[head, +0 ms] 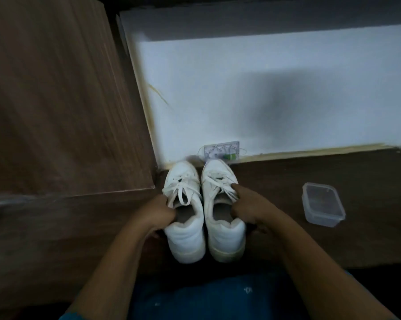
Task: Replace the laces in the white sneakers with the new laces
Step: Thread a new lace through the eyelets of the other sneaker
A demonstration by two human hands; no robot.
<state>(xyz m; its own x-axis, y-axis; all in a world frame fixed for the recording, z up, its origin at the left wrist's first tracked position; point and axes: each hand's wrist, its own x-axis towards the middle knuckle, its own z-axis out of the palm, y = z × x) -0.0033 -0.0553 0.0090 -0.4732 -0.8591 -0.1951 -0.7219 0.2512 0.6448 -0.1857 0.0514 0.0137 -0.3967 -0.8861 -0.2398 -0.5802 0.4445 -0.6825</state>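
Note:
Two white sneakers stand side by side on the dark wooden desk, toes pointing to the wall. The left sneaker (pixel 187 236) has its white laces tied in a loose bow. My left hand (pixel 156 215) grips its outer side by the opening. My right hand (pixel 248 207) grips the outer side of the right sneaker (pixel 224 236), with its forefinger lying on the laces. Behind the toes, against the wall, lies a small clear packet (pixel 221 151) with white and green contents.
An empty clear plastic container (pixel 323 204) sits on the desk to the right of the sneakers. A tall wooden panel (pixel 56 100) rises on the left. The white wall (pixel 264 100) closes the back. My blue-clad lap is at the bottom edge.

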